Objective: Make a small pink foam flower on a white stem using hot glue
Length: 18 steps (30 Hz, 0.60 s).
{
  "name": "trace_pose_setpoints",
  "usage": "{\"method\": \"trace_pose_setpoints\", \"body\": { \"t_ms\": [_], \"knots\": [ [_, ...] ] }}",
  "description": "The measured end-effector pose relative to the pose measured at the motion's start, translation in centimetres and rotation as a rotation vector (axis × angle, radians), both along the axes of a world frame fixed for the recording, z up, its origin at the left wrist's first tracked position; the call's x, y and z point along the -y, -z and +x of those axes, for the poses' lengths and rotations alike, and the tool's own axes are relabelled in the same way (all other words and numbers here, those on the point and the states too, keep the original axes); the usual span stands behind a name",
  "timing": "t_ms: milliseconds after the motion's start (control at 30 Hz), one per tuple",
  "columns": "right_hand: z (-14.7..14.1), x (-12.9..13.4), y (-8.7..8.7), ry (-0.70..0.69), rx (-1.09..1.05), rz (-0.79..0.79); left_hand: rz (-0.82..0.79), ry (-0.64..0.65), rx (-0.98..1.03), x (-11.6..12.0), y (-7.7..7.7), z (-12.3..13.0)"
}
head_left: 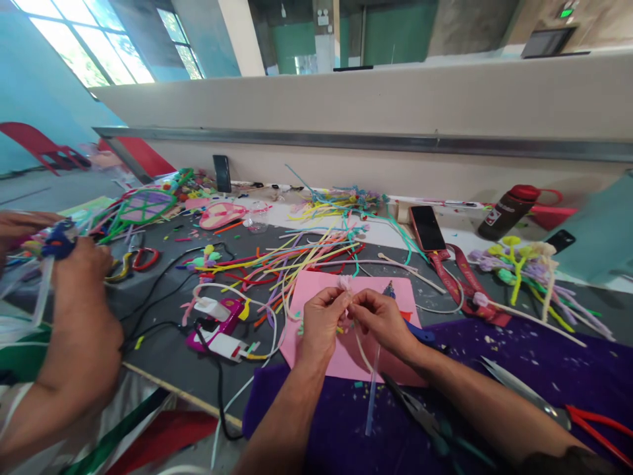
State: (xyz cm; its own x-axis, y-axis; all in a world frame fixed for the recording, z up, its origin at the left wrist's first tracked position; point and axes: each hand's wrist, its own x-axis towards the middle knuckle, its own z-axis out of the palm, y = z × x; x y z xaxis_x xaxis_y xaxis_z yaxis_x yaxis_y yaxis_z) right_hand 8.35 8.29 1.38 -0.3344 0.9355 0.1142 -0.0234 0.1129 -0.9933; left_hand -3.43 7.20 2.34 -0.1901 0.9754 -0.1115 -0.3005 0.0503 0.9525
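My left hand and my right hand meet over a pink sheet, fingertips pinched together. Between them is a small pale pink fuzzy flower, apparently of pipe cleaner. A whitish stem hangs below the fingers. Partly hidden by my right hand lies a blue-handled tool, probably a glue gun, with a dark tip beyond the hand. A translucent glue stick points toward me. Pliers lie below my right wrist, and red-handled scissors rest right of my forearm.
Loose pipe cleaners spread behind the sheet. A magenta power strip with cables sits left. A phone, a dark bottle and pipe-cleaner flowers stand or lie right. Another person's arm works at far left. Purple cloth covers the near edge.
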Motion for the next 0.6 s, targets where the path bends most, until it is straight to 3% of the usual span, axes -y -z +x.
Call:
{"method": "trace_pose_setpoints", "body": {
  "t_ms": [600],
  "knots": [
    [-0.21,0.16,0.38,-0.037,0.006,0.005,0.040,-0.047,-0.074,0.32,0.20,0.03]
  ]
}}
